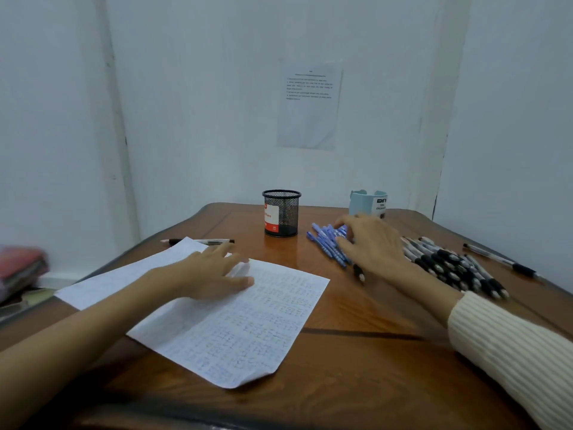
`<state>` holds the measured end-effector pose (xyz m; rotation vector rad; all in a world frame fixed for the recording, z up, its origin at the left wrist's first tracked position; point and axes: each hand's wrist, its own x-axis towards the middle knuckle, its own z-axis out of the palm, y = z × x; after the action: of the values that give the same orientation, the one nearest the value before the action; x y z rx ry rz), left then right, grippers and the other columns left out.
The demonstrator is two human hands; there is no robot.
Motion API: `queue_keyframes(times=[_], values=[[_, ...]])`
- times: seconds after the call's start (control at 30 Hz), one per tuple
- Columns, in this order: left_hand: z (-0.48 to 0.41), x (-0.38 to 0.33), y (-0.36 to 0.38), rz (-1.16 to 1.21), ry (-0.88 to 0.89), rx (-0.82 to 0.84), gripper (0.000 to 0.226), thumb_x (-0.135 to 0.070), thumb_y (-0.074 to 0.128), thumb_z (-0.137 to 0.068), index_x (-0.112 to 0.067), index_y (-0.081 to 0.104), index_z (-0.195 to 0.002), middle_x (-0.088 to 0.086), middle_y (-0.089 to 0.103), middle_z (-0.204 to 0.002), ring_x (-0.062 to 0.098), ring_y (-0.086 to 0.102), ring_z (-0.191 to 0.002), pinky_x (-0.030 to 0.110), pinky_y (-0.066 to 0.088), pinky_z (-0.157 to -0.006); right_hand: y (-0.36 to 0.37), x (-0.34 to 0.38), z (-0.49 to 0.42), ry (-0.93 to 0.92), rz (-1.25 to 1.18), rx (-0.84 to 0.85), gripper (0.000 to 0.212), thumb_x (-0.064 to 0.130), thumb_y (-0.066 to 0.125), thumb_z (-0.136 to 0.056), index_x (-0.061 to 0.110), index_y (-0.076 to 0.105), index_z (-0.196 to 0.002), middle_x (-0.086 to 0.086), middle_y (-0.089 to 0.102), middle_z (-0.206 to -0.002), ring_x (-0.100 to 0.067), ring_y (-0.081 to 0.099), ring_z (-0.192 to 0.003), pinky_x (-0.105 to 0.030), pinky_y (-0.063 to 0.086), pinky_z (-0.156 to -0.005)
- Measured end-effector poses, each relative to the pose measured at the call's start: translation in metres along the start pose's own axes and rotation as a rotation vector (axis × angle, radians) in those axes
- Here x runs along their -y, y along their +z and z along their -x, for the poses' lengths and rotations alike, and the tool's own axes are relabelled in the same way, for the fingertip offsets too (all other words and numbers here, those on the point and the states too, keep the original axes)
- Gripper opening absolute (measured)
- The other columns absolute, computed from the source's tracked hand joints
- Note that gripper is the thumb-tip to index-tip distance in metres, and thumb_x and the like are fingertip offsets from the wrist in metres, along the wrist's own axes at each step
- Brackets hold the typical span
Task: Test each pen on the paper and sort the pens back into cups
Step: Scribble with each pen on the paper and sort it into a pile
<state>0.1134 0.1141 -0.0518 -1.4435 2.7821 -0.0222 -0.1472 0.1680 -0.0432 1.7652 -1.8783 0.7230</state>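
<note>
Head view: we're fetching a pen, left hand [212, 274] flat-fingered on paper [248, 336], right hand [375, 243] at blue pens [324, 240] beside it, fingers' grip unclear; next pinch one.

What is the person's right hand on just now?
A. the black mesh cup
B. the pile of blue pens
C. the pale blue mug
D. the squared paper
B: the right hand curls its fingers and thumb round the blue pens, just right of the black mesh cup.
</note>
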Motion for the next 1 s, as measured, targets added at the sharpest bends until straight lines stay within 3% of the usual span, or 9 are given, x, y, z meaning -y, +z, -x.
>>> queue_keyframes(times=[0.1, 0.27, 0.37, 0.47, 0.6, 0.67, 0.77, 0.87, 1.0], values=[[0.012, 0.028, 0.003, 0.100, -0.094, 0.114, 0.060, -0.055, 0.025, -0.094, -0.029, 0.016, -0.147, -0.002, 0.008, -0.157, 0.020, 0.013, -0.143, 0.042, 0.015, -0.115, 0.010, 0.043, -0.012, -0.071, -0.131, 0.041, 0.025, 0.027, 0.050, -0.091, 0.026, 0.062, -0.114, 0.001, 0.059, -0.105, -0.018, 0.051, -0.106, -0.030, 0.041, -0.078], [0.035, 0.067, 0.003, 0.072, -0.195, 0.082, 0.061, -0.057, 0.025, -0.093, -0.030, 0.016, -0.147, -0.002, 0.011, -0.157, 0.020, 0.015, -0.143, 0.043, 0.015, -0.115, 0.049, 0.114, -0.045, -0.138, -0.213, 0.269, 0.035, 0.030, 0.051, -0.092, 0.024, 0.054, -0.126, -0.007, 0.050, -0.125, -0.026, 0.043, -0.120, -0.035, 0.042, -0.090], [0.043, 0.082, 0.005, 0.082, -0.232, 0.029, 0.062, -0.060, 0.028, -0.092, -0.032, 0.022, -0.146, -0.002, 0.014, -0.156, 0.021, 0.017, -0.142, 0.044, 0.018, -0.115, 0.070, 0.143, -0.064, -0.104, -0.238, 0.354, 0.045, 0.031, 0.051, -0.094, 0.021, 0.043, -0.138, -0.014, 0.035, -0.142, -0.031, 0.028, -0.134, -0.040, 0.030, -0.106], [0.045, 0.089, 0.013, 0.132, -0.221, -0.046, 0.060, -0.061, 0.029, -0.091, -0.031, 0.026, -0.144, -0.002, 0.019, -0.153, 0.021, 0.021, -0.139, 0.047, 0.018, -0.114, 0.087, 0.161, -0.078, -0.088, -0.182, 0.363, 0.047, 0.037, 0.045, -0.097, 0.022, 0.039, -0.141, -0.017, 0.032, -0.144, -0.033, 0.025, -0.134, -0.040, 0.021, -0.111], [0.042, 0.091, 0.017, 0.170, -0.221, -0.058, 0.060, -0.060, 0.029, -0.092, -0.028, 0.027, -0.143, -0.002, 0.020, -0.153, 0.021, 0.019, -0.140, 0.050, 0.013, -0.114, 0.109, 0.157, -0.088, -0.095, -0.145, 0.503, 0.042, 0.046, 0.048, -0.093, 0.026, 0.051, -0.130, -0.013, 0.046, -0.133, -0.031, 0.036, -0.126, -0.038, 0.029, -0.105], [0.041, 0.091, 0.016, 0.181, -0.223, -0.051, 0.061, -0.061, 0.029, -0.092, -0.028, 0.027, -0.144, -0.002, 0.019, -0.154, 0.021, 0.017, -0.141, 0.051, 0.011, -0.114, 0.112, 0.149, -0.089, -0.053, -0.323, 0.509, 0.029, 0.039, 0.060, -0.088, 0.023, 0.061, -0.112, -0.007, 0.062, -0.117, -0.024, 0.051, -0.113, -0.039, 0.041, -0.098], [0.041, 0.092, 0.018, 0.184, -0.228, -0.046, 0.063, -0.062, 0.029, -0.091, -0.028, 0.027, -0.144, -0.001, 0.019, -0.154, 0.021, 0.018, -0.141, 0.052, 0.011, -0.114, 0.109, 0.143, -0.084, -0.023, -0.505, 0.481, 0.011, 0.025, 0.069, -0.083, 0.020, 0.061, -0.090, -0.002, 0.066, -0.097, -0.015, 0.058, -0.092, -0.036, 0.050, -0.087], [0.042, 0.092, 0.019, 0.192, -0.225, -0.065, 0.061, -0.061, 0.030, -0.092, -0.028, 0.028, -0.143, -0.001, 0.021, -0.153, 0.022, 0.020, -0.140, 0.051, 0.012, -0.114, 0.106, 0.140, -0.078, 0.020, -0.663, 0.386, 0.008, 0.017, 0.070, -0.082, 0.016, 0.063, -0.087, -0.005, 0.065, -0.093, -0.014, 0.059, -0.083, -0.026, 0.050, -0.075], [0.042, 0.092, 0.019, 0.203, -0.215, -0.072, 0.058, -0.059, 0.031, -0.092, -0.030, 0.029, -0.143, -0.001, 0.022, -0.153, 0.022, 0.021, -0.139, 0.050, 0.012, -0.114, 0.089, 0.132, -0.074, 0.316, -1.143, 0.259, 0.015, 0.007, 0.065, -0.085, 0.009, 0.065, -0.100, -0.004, 0.059, -0.078, -0.009, 0.054, -0.064, -0.017, 0.051, -0.051]])
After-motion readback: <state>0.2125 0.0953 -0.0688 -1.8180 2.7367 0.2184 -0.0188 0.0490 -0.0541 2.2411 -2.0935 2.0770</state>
